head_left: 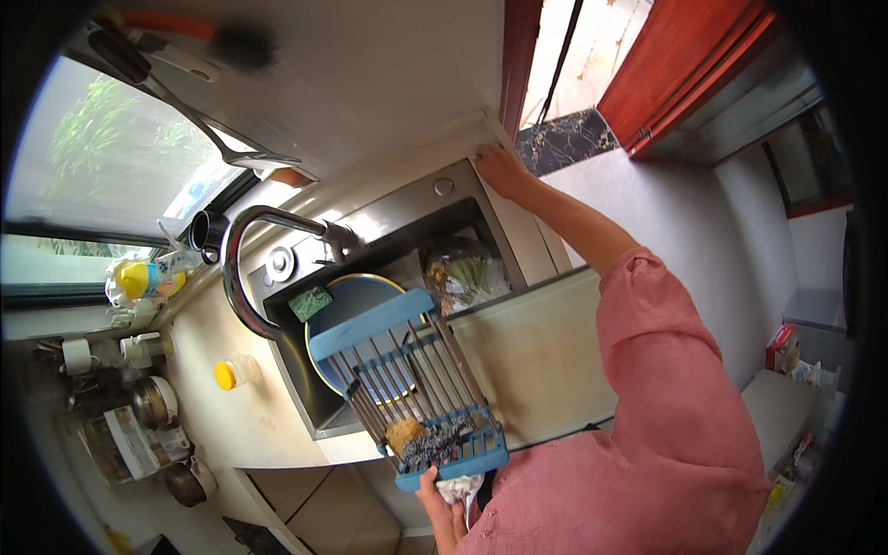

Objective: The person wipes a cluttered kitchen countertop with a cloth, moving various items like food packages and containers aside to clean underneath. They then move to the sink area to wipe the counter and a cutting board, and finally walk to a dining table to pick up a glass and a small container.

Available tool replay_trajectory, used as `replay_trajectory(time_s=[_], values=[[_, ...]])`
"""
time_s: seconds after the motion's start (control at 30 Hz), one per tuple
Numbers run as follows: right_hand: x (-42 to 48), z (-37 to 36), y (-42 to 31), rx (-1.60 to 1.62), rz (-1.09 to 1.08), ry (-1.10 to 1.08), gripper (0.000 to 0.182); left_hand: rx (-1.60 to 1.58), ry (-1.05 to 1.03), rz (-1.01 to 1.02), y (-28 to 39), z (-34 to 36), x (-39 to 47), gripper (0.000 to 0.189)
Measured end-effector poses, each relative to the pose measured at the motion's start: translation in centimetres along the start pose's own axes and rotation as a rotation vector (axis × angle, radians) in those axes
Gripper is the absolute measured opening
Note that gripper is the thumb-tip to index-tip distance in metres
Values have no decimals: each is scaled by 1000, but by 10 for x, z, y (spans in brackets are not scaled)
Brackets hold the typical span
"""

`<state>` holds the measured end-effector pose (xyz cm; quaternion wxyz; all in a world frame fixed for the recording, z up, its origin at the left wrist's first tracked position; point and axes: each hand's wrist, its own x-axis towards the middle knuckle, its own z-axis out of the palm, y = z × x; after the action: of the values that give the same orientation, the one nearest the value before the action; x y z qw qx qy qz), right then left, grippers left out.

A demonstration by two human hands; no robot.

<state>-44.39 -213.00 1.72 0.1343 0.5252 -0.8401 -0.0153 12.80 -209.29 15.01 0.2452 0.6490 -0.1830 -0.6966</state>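
Observation:
My left hand [439, 510] grips the near end of a blue plastic and metal-rod sink drain basket [416, 354], thumb on its rim. A white crumpled thing [459, 488] shows beside my fingers, below the rim. In the basket lie a steel wool scourer [433, 444] and a yellowish scrubber [404, 435]. The basket is tilted over the sink [368, 236] and a blue basin with a yellow rim [354, 298]. My right hand [501, 170] rests at the counter's far right corner, fingers curled; whether it holds anything is hidden.
A curved chrome faucet [239, 277] arches over the sink. A green sponge [311, 303] lies by the basin; a clear plastic bag with greens [465, 274] is in the sink. A yellow-lidded jar [225, 375] stands on the left counter. Mugs and pots [154, 401] are farther left.

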Motion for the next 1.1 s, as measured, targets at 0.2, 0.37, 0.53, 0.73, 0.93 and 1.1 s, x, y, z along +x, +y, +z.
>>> replay_trajectory(time_s=[0.2, 0.37, 0.53, 0.73, 0.93, 1.1], values=[[-61, -10, -18, 340, 3, -82, 14, 114, -112, 67, 18, 37, 18, 34], [-112, -48, -27, 485, -145, -58, 18, 183, -185, 76, 38, 93, 43, 30], [-131, -67, -23, 679, -81, -319, 25, 319, -368, -222, 60, 181, 30, 39], [-169, -101, -17, 1148, 252, 74, 34, 207, -428, -360, 46, 241, 54, 21], [-234, -134, -16, 1162, 562, 168, 27, 219, -481, -334, 19, 279, 60, 16], [-263, -140, -21, 1261, 647, 308, 27, 202, -497, -327, -2, 297, 73, 18]])
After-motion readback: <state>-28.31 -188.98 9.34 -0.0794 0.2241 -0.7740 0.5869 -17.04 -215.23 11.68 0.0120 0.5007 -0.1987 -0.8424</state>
